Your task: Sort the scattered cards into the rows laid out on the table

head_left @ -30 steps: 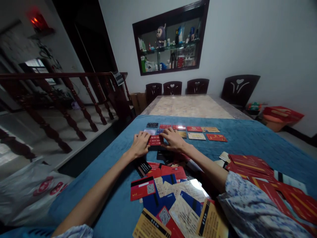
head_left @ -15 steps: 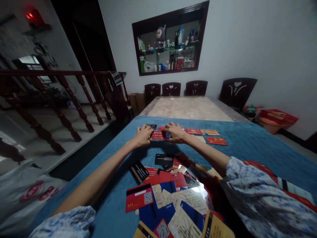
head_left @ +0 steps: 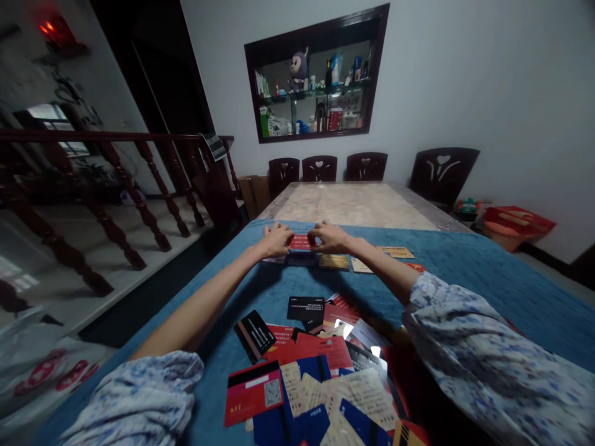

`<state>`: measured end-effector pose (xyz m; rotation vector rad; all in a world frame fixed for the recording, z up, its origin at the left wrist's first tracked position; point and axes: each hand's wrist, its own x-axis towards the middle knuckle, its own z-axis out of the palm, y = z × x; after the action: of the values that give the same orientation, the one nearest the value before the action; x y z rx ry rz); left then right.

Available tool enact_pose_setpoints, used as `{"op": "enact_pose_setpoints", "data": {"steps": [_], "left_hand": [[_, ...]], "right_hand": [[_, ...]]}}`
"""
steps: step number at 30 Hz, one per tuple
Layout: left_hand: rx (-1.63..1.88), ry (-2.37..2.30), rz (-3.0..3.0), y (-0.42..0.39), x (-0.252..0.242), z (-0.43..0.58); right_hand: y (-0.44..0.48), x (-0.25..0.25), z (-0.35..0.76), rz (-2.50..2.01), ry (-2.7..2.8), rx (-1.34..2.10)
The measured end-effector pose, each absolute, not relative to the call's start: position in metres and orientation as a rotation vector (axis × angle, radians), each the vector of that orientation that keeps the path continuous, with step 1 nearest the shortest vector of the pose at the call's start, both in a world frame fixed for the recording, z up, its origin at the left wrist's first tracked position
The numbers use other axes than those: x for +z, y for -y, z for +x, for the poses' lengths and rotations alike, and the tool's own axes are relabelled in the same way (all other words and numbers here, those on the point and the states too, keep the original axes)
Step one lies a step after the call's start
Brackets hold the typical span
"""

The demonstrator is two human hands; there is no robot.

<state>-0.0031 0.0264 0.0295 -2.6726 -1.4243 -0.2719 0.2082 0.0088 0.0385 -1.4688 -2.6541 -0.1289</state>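
Observation:
A red card [head_left: 301, 241] with pale print is gripped at its two ends over the far part of the blue cloth. My left hand [head_left: 277, 240] pinches its left end, and my right hand [head_left: 330, 238] pinches the right end. Just below it, a dark card [head_left: 302, 257] lies in a row with a gold card [head_left: 333, 262] and a cream card [head_left: 361, 265]. Nearer to me is a loose, overlapping heap of cards: a black card [head_left: 305, 308], a red-and-pink card [head_left: 253, 393] and several blue and beige ones. My right forearm hides part of the row.
A blue cloth [head_left: 204, 396] covers the near part of the table [head_left: 357, 204]. Dark chairs [head_left: 320, 168] stand at the far end. On the left are a wooden railing [head_left: 121, 179] and a white plastic bag [head_left: 56, 371]; a red bag [head_left: 518, 223] is at the right.
Both hands have moved slightly farther away with the red card. The row's dark and gold cards below the hands now show more. The view has shifted a little.

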Motion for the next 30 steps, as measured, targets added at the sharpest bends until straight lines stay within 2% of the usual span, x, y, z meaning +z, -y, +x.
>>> {"op": "enact_pose_setpoints", "data": {"steps": [12,30], "left_hand": [[0.024,1.458,-2.660,-0.064,0.024,0.016],[0.158,1.528,-2.733,-0.095,-0.005,0.025]], "right_hand": [[-0.047,0.024,0.209,-1.644,2.674,-0.075],[-0.071,-0.001,0.203,-1.785,2.707,-0.032]]}}
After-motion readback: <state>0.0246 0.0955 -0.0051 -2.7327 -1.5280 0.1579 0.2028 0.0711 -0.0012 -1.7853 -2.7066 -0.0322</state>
